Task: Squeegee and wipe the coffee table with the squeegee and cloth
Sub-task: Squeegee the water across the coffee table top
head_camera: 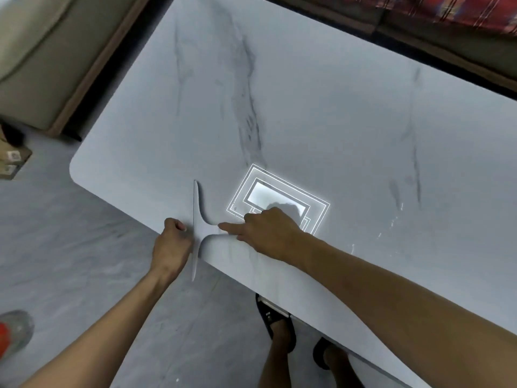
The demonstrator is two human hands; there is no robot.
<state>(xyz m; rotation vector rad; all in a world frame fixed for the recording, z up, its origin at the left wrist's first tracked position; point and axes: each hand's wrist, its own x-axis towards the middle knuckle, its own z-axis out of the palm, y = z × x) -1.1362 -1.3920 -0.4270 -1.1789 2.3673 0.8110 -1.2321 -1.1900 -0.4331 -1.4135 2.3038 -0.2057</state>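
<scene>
The white marble coffee table fills most of the view. A white T-shaped squeegee lies at the table's near edge, its long blade crossing the edge and overhanging the floor. My right hand grips the squeegee's handle, with the forefinger stretched along it toward the blade. My left hand is off the table edge, fingers curled into a fist, pressed against the blade's left side. No cloth is visible; nothing shows in the left fist.
A ceiling light reflects on the tabletop by my right hand. Small wet streaks lie to the right. A beige sofa stands at the far left, red plaid fabric at the top right. My slippered feet are under the near edge.
</scene>
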